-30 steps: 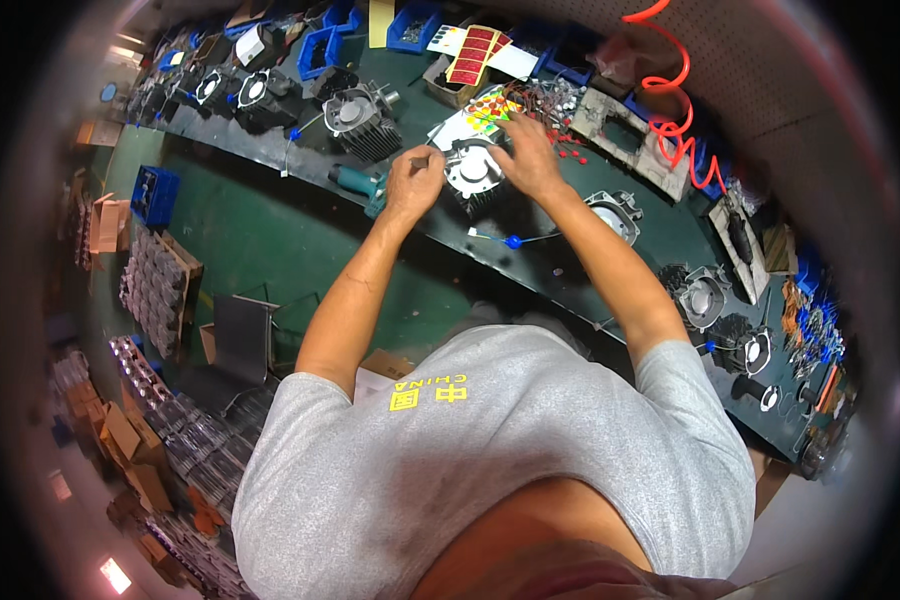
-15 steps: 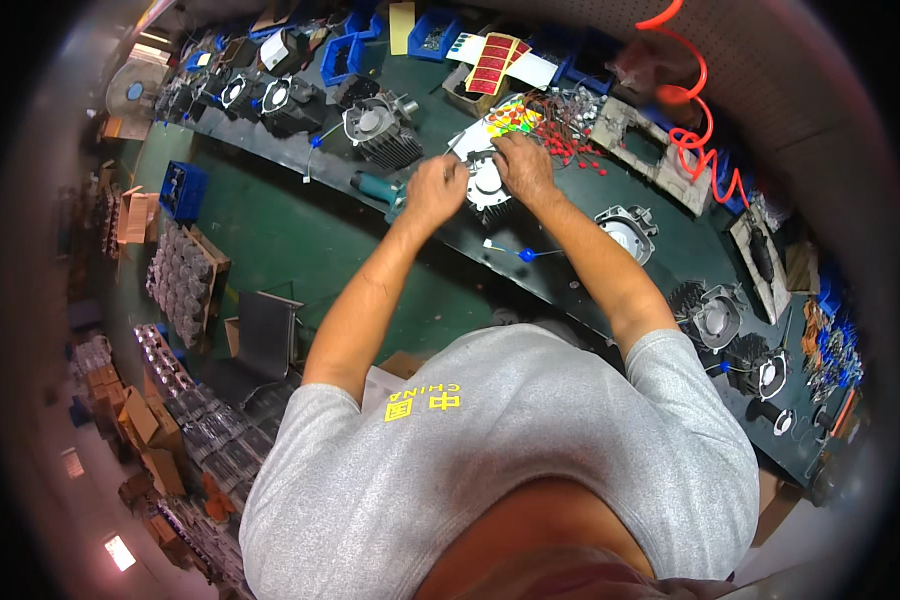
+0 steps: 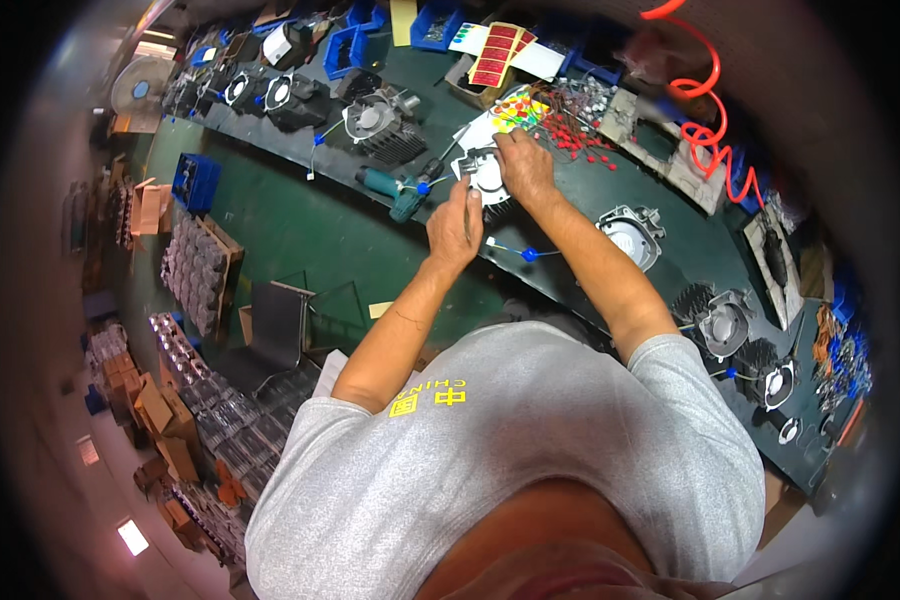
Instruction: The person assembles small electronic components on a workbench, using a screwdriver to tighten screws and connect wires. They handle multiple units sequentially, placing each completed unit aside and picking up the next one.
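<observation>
A grey finned motor housing (image 3: 489,178) with a white round face sits on the dark workbench between my hands. My left hand (image 3: 456,228) is at its near left edge, thumb and fingers closed together; whatever they pinch is too small to make out. At the far right rim, my right hand (image 3: 528,168) has its fingers bent and pressed together, and their tips are partly hidden. A wire with a blue bead (image 3: 423,188) runs out to the left of the housing. Beside it lies a green-black power drill (image 3: 395,190). Another wire with a blue bead (image 3: 530,254) lies nearer me.
A larger finned motor (image 3: 375,122) stands to the left. An open housing (image 3: 628,238) lies to the right. Red-capped wires (image 3: 575,140) and sticker sheets (image 3: 500,55) lie behind. Blue bins (image 3: 343,52) line the back. An orange coiled hose (image 3: 705,130) hangs at right.
My left hand has moved down toward me from the housing's left side, uncovering the blue-beaded wire and more of the drill. My right hand stays at the far rim.
</observation>
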